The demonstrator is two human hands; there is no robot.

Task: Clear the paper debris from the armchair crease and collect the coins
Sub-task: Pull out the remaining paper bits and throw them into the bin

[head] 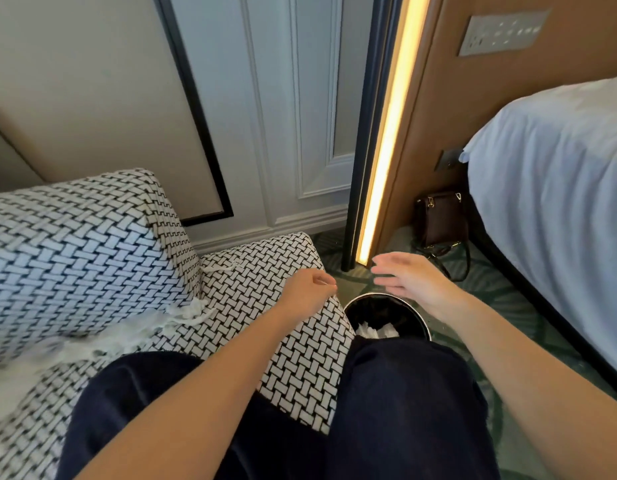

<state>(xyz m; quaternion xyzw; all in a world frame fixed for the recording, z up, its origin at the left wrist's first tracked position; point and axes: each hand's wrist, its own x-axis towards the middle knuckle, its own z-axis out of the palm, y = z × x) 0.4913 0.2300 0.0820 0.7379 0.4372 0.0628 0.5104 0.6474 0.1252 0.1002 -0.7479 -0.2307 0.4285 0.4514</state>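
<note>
My left hand hovers curled beside the bin (holding anything? I cannot tell); right hand released. Paper debris lines the armchair crease, lower left; I'd pinch whole clumps.

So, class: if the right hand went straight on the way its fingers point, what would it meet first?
Probably the left hand, across the bin from the right hand; depth is unclear.
</note>
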